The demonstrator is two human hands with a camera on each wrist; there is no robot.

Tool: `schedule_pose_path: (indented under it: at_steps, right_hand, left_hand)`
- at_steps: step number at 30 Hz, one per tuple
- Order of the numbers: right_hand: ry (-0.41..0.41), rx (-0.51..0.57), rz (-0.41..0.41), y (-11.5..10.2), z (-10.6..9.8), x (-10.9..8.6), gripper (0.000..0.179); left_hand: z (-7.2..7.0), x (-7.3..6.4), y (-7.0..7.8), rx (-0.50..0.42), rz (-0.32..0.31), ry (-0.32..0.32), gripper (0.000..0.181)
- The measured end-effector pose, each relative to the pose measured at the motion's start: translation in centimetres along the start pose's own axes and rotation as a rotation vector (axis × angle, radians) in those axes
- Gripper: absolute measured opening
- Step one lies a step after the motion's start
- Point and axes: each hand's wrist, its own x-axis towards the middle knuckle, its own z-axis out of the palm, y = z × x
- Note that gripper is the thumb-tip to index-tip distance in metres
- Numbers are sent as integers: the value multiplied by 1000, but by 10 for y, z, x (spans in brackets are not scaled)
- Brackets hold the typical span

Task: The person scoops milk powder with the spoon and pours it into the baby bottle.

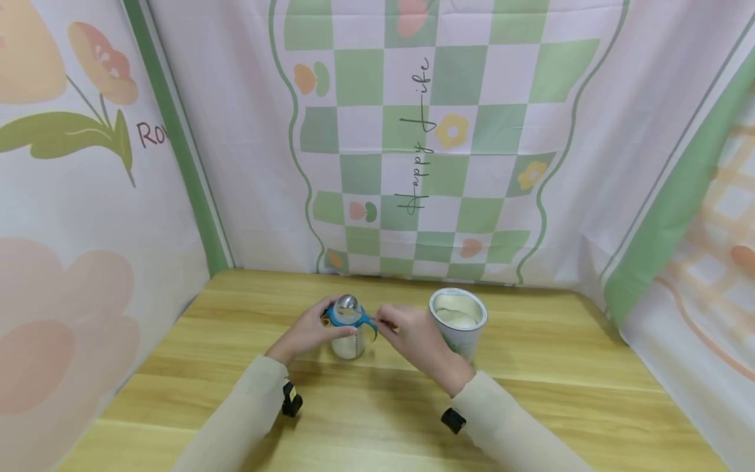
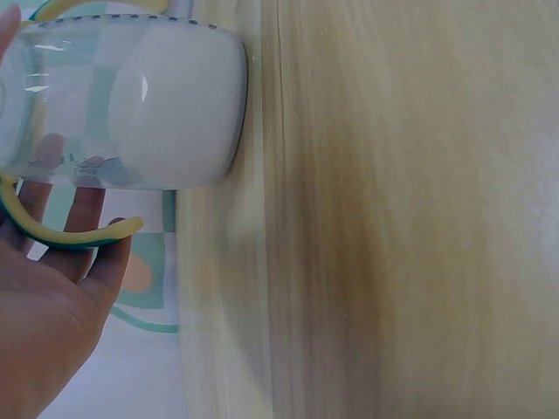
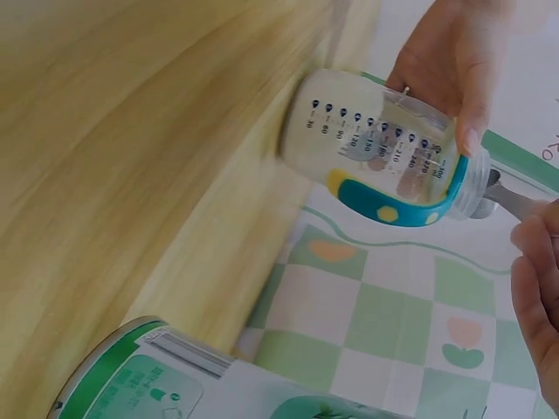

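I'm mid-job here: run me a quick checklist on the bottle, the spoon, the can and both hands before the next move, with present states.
1. Bottle upright: ok.
2. Left hand steadying it: ok, gripping near the top.
3. Right hand holding the spoon: ok, fingers on its handle.
4. Spoon's bowl at the bottle's mouth: ok.
5. Spoon emptied: cannot tell; the inside of its bowl does not show clearly.
6. Can open and within reach: ok, no lid on it, pale contents visible, standing close by the right hand.
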Motion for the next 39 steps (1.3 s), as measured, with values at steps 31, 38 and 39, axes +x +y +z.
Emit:
schedule_pose_path:
  at_steps: [31, 38, 39]
  right_hand:
    - [61, -47, -43, 0, 6, -3, 15]
    - [62, 20, 39, -1, 1, 2, 9]
    - [64, 39, 59, -1, 1, 2, 9]
  left_hand:
    - [0, 0, 2, -4, -19, -8, 81]
    - [0, -1, 2, -3, -26, 4, 83]
    - [0, 0, 2, -4, -25, 4, 83]
